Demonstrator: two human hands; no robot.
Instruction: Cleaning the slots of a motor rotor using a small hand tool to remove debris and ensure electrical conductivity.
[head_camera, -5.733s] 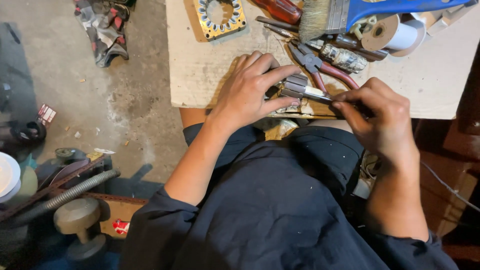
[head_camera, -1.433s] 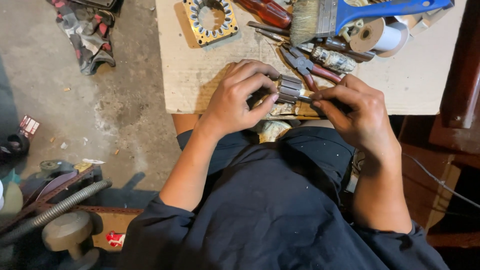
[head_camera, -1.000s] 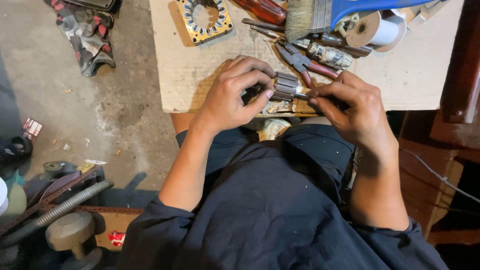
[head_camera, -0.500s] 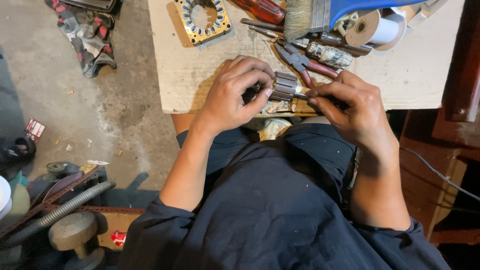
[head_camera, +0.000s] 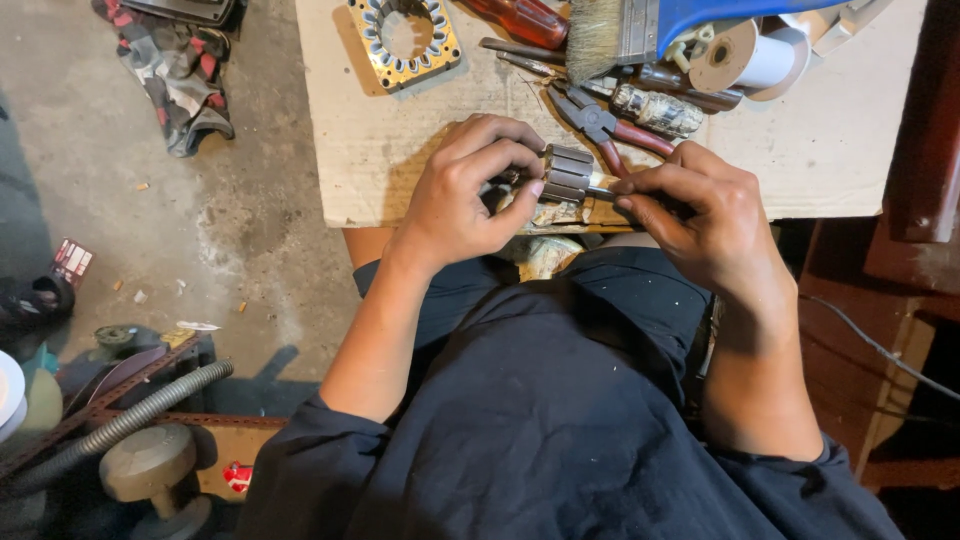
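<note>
Upper garment: dark navy, loose-fitting, with short sleeves ending above each elbow. Fabric shows soft folds across the lap and small pale specks. Forearms are bare. Left hand (head_camera: 465, 200) and right hand (head_camera: 705, 215): no gloves, rings or watch visible.

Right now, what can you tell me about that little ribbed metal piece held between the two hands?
The ribbed metal piece is a small grey-brown cylinder of stacked slotted plates on a thin shaft, dull and worn-looking. It lies sideways just above the near edge of the cardboard-covered table. The left hand wraps its left end, thumb under the ribs; the right hand pinches the shaft on its right. Red-handled pliers lie just behind it.
</note>
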